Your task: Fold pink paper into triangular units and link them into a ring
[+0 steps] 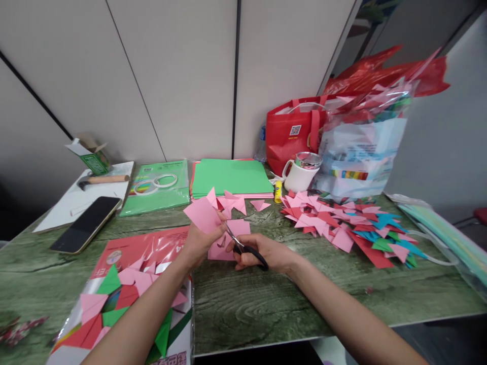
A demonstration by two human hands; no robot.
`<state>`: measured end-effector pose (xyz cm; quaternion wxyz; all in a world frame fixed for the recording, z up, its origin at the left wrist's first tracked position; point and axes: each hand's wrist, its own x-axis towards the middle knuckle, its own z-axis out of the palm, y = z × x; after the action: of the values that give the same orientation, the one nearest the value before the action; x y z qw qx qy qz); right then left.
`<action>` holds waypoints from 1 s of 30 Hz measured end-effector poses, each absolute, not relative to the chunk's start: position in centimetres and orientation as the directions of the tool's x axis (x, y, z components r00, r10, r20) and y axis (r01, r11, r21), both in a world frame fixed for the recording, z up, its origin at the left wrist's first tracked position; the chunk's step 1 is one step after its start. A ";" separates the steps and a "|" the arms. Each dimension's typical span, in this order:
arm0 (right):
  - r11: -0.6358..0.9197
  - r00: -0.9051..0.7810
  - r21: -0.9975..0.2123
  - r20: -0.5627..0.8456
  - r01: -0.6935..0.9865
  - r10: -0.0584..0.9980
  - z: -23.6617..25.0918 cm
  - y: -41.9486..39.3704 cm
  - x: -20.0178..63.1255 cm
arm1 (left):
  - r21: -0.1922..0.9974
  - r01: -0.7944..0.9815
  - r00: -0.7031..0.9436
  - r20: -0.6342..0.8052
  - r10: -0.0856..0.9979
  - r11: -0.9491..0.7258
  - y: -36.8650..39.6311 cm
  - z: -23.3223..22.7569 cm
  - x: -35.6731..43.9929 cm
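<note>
My left hand [200, 242] is closed on a sheet of pink paper [203, 215], held up above the table. In my right hand [258, 252] is a pair of scissors [236, 242] with black handles, its blades pointing up and left at the pink paper's edge. Whether the blades touch the paper is hard to tell. Beneath both hands lie more pink paper pieces [241, 228], partly hidden by my fingers. Just behind them sit small folded pink pieces [232, 203].
A phone [87, 224], hammer [104, 179] and tape rings [165, 180] lie left. Behind are green paper [232, 176], a glue stick [278, 192] and a mug [300, 175]. Folded paper piles [323, 218] and bags [357, 152] stand right; a red paper packet [148, 238] lies front left.
</note>
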<state>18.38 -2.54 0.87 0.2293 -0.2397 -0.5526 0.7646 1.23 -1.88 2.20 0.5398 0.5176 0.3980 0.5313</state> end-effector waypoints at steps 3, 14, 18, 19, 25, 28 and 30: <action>-0.285 -0.782 -0.955 -0.112 -0.087 0.613 0.8 -2.5 18.4 | 0.985 -0.122 0.122 0.133 0.984 -0.118 -1.9 2.2 1.1; -0.292 -0.785 -0.952 -0.113 -0.090 0.610 0.5 -2.4 18.5 | 0.986 0.037 0.066 0.162 0.984 -0.165 -2.0 2.7 0.9; -0.292 -0.782 -0.952 -0.115 -0.088 0.613 0.6 -2.5 18.5 | 0.986 0.041 0.053 0.157 0.986 -0.159 -1.9 2.6 1.0; -0.291 -0.781 -0.953 -0.114 -0.090 0.614 0.6 -2.5 18.5 | 0.986 0.042 0.051 0.157 0.986 -0.159 -1.9 2.6 0.9; -0.286 -0.786 -0.952 -0.095 -0.107 0.611 0.5 -2.5 18.5 | 0.984 0.013 0.059 0.177 0.983 -0.178 -1.6 2.0 0.7; -0.280 -0.787 -0.954 -0.091 -0.106 0.610 0.4 -2.5 18.5 | 0.984 -0.032 0.077 0.179 0.981 -0.177 -1.6 1.7 0.6; -0.276 -0.786 -0.955 -0.089 -0.107 0.612 0.4 -2.5 18.5 | 0.984 -0.046 0.102 0.178 0.979 -0.174 -1.6 1.7 0.7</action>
<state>18.49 -2.46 0.41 0.2346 -0.2280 -0.5540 0.7655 0.69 -1.60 1.72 0.4885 0.5589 0.4174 0.5242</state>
